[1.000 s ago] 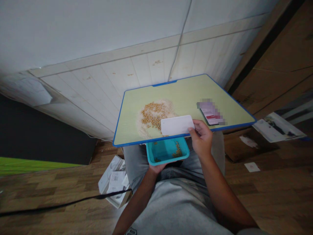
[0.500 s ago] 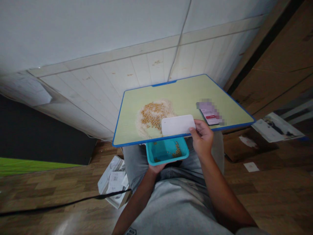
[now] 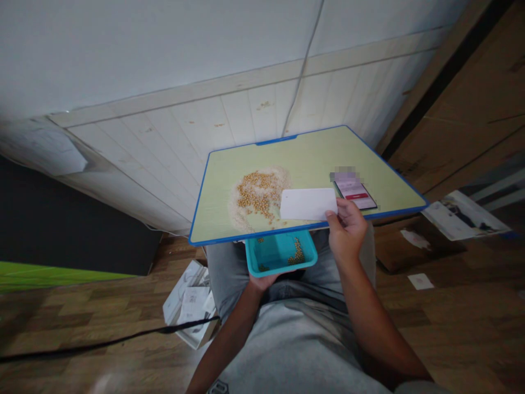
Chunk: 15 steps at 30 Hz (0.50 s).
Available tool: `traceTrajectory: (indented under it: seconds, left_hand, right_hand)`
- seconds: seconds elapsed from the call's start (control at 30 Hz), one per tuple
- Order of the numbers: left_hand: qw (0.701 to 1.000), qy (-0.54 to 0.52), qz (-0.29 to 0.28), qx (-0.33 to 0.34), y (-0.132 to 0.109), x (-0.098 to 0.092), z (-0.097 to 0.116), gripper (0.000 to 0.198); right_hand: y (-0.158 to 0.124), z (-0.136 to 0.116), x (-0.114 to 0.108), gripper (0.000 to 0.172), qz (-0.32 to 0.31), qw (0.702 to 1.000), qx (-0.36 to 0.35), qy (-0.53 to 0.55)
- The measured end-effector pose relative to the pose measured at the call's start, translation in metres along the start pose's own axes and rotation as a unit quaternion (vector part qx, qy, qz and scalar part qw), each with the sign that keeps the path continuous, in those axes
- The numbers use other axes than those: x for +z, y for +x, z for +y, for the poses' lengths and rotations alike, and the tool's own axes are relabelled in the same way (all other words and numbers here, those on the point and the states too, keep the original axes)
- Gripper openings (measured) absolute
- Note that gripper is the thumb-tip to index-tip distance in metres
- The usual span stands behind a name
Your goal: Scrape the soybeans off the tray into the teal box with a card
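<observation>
Between thumb and fingers, my right hand grips a white card by its right end, over the front part of a small table. Left of the card lies a pile of soybeans mixed with rice. My left hand supports a teal plastic tray from below, just under the table's front edge; most of its fingers are hidden beneath it. Some soybeans lie in the tray, mostly toward its right side.
A phone lies on the table's right side. Beyond the table stands a white panelled wall with a cable. An open white box with papers sits on the floor at left. Cardboard boxes stand at right.
My right hand has moved the card to the right and slightly away from me, off the table's front edge. The tray and my left hand have stayed in place.
</observation>
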<state>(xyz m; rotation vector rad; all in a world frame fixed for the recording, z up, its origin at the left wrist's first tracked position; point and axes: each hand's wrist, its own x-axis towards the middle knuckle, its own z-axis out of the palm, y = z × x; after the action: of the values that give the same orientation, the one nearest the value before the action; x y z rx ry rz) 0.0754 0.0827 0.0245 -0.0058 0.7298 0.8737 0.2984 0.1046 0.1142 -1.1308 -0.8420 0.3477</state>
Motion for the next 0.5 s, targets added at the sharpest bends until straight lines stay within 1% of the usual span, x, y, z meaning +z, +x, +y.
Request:
traceTrajectory:
  seconds: [0.13,0.27,0.37,0.43,0.5]
  left_hand:
    - [0.999,-0.020,0.032,-0.005,-0.008,0.015,0.001,0.103]
    - [0.999,-0.020,0.034,-0.004,-0.009,0.016,0.001,0.101]
    - [1.000,-0.006,0.016,-0.002,-0.005,0.007,0.001,0.103]
    - [1.000,0.010,-0.007,0.001,0.001,-0.005,0.000,0.105]
    - [0.998,0.033,-0.046,0.006,0.010,-0.020,0.000,0.106]
  right_hand:
    - [-0.001,0.002,0.000,0.024,-0.010,1.000,0.004,0.000]
    - [-0.001,0.005,-0.002,0.023,-0.019,1.000,0.005,0.007]
    - [0.000,0.006,-0.003,0.025,-0.016,1.000,0.010,0.002]
    - [-0.001,0.006,-0.002,0.024,-0.014,1.000,0.014,-0.003]
    - [-0.001,0.005,-0.002,0.024,-0.013,1.000,0.013,-0.001]
